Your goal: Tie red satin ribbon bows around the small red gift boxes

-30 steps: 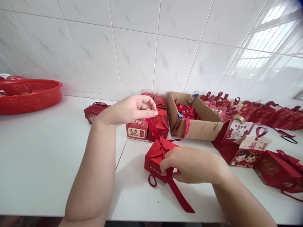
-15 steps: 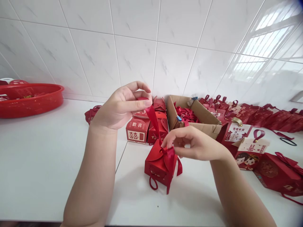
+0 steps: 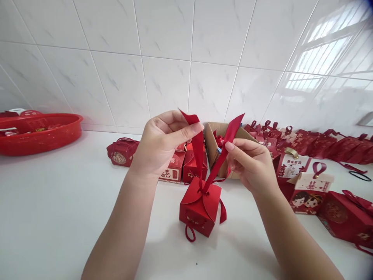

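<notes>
the red box (image 3: 201, 208) sits on the surface (image 3: 163, 256), below and between both hands, a cord loop (image 3: 190, 234) at its near side. from the holes in its top, the two lengths of ribbon (image 3: 216, 168) rise in a v, their long axes spreading upward. the left hand (image 3: 167, 140) pinches one between thumb and fingers, almost straight above the box; the right hand (image 3: 252, 165) pinches the other, up and to the right, and seems slightly nearer the box. both ends poke past the fingers.

the crossing at the holes is too small to read. another red tail hangs at the box's right; its join is hidden. the left hand covers part of the boxes (image 3: 170, 175) behind; the right one partly blocks the carton (image 3: 223, 126).
</notes>
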Tool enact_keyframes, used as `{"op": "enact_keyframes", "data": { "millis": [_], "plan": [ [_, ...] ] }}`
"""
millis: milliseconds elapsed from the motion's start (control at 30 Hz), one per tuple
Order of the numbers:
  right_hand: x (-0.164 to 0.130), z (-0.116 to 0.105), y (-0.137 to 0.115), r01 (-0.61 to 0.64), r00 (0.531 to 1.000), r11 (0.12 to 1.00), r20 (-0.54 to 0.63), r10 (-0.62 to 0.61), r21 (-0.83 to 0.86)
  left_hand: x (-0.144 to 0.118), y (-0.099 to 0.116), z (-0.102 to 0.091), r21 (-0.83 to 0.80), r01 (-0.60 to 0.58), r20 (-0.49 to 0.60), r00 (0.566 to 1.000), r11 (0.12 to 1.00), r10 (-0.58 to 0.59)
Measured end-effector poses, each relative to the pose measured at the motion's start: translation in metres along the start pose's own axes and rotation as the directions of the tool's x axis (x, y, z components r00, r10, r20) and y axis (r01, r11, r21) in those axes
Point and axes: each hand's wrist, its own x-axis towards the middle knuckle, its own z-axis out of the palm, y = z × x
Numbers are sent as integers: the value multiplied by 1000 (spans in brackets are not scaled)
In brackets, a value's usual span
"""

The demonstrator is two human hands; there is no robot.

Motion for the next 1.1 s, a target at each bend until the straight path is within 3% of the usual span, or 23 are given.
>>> {"op": "enact_keyframes", "data": {
  "millis": [267,500,667,933,1100],
  "plan": [
    [-2,-1,-4,108,991,994,-82,-110,-30,-7,-1,10,67,-29,-150,988,997,39],
    [-5,-3,-6,145,985,989,-93,-147,-28,-10,7,13,93,-70,-133,988,993,82],
    [-6,-3,-9,163,983,986,-83,-165,-27,-9,4,14,106,-25,-98,995,994,35],
    [-10,-3,-12,224,968,973,-106,-229,-61,-14,5,18,184,87,108,988,979,-108],
    [-8,-4,-12,214,969,974,-109,-221,-76,-15,5,20,392,241,280,888,888,-364]
  ]
}}
